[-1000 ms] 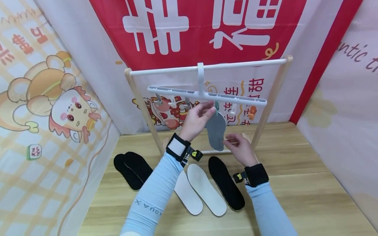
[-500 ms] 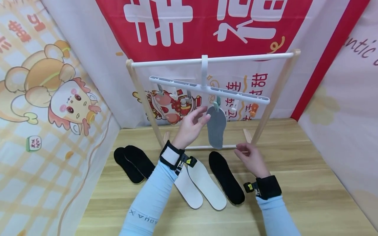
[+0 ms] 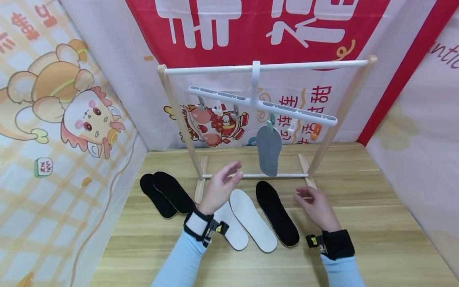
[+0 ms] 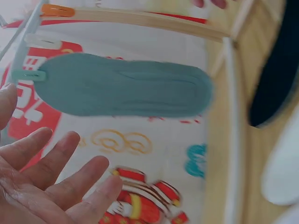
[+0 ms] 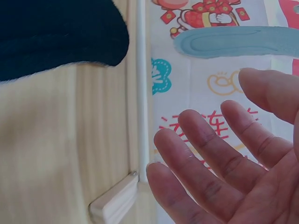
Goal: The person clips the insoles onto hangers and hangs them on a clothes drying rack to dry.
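Observation:
A grey-blue insole [image 3: 269, 151] hangs by its end from a green clip [image 3: 270, 122] on the white hanger [image 3: 233, 97]. My left hand [image 3: 220, 187] holds nothing, fingers spread, in front of the rack and left of the hanging insole; in the left wrist view its fingers [image 4: 84, 177] are apart from the insole. My right hand [image 3: 317, 205] is also bare, loosely bent, over the table right of a black insole [image 3: 277, 213]. Two white insoles, one white insole [image 3: 252, 220] in front, lie left of that black one. A black pair [image 3: 173, 192] overlaps farther left.
The hanger hooks over the white top bar [image 3: 215, 70] of a wooden-legged rack [image 3: 183, 121] and slants down to the right. Several other clips, one an orange clip [image 3: 316, 131], hang from it. Printed cloth walls enclose the wooden table [image 3: 373, 215] at the back and both sides.
My left hand has left the clip area at the insole's top and moved down and left. My right hand has let go of the insole's lower end and moved down and right.

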`<move>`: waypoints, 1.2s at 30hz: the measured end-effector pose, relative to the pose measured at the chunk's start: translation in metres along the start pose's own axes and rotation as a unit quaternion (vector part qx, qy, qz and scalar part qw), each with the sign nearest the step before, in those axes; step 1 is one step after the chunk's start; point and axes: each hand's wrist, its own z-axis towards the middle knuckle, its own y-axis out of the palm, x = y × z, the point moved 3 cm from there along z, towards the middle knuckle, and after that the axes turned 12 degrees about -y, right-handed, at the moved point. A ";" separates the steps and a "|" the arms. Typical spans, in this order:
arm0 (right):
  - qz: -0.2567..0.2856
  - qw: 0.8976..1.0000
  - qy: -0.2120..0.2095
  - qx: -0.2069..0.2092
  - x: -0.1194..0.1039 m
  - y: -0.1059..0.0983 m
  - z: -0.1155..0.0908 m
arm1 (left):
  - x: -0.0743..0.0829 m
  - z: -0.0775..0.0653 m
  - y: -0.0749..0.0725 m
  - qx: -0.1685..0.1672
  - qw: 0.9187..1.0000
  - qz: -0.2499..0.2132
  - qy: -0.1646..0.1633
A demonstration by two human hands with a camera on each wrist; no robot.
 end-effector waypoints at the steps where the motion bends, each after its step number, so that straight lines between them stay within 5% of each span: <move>1: -0.006 1.000 0.002 0.000 0.002 0.000 -0.003 | -0.007 -0.006 -0.001 0.002 1.000 0.000 -0.003; 10: -0.036 0.999 -0.006 -0.008 0.001 0.001 -0.019 | -0.059 -0.062 -0.017 0.057 0.998 0.008 -0.032; 20: -0.048 0.997 0.027 -0.044 -0.007 0.022 -0.021 | -0.090 -0.113 -0.028 0.084 0.993 0.024 -0.086; 25: -0.078 0.994 0.038 -0.068 -0.011 0.036 -0.018 | -0.095 -0.129 -0.028 0.094 0.991 0.030 -0.086; 36: -0.200 0.977 -0.033 -0.059 -0.019 0.071 -0.001 | -0.106 -0.146 -0.027 0.088 0.989 0.056 -0.101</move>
